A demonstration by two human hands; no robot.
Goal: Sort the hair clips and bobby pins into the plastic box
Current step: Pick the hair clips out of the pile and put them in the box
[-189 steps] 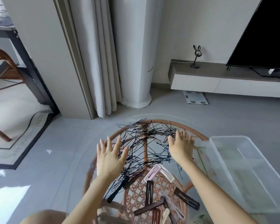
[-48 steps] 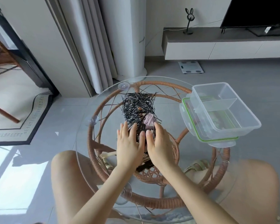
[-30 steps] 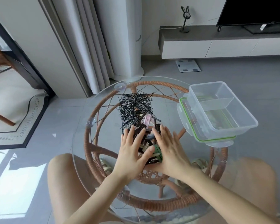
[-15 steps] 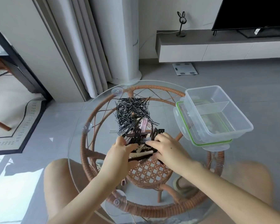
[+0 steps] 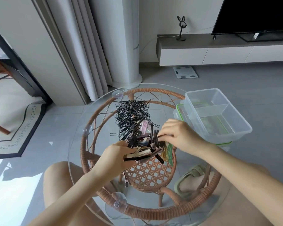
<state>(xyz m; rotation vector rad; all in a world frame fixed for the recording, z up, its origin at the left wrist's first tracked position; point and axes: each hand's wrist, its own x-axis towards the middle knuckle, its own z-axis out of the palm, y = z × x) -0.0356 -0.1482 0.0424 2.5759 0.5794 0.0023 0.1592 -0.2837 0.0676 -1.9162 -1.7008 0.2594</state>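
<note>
A tangled heap of black bobby pins (image 5: 131,114) lies on the round glass table top (image 5: 75,144). Just in front of it is a bunched pile of hair clips (image 5: 142,141) in black, brown, cream, pink and green. My left hand (image 5: 117,156) grips a bundle of these clips at the pile's near left side. My right hand (image 5: 176,134) pinches dark clips at the pile's right side. The clear plastic box (image 5: 219,115), divided by an inner wall, stands at the table's right edge on its green-rimmed lid (image 5: 180,108).
The glass rests on a round rattan frame (image 5: 147,211) with suction cups. One clip (image 5: 125,181) lies apart near the front. My knees and a sandalled foot (image 5: 189,178) show through the glass. A curtain, a white column, a scale and a TV bench stand beyond.
Both hands raked the scattered clips and pins into a tight pile, then shifted from flat palms to gripping clips from either side. The head view dipped toward the table.
</note>
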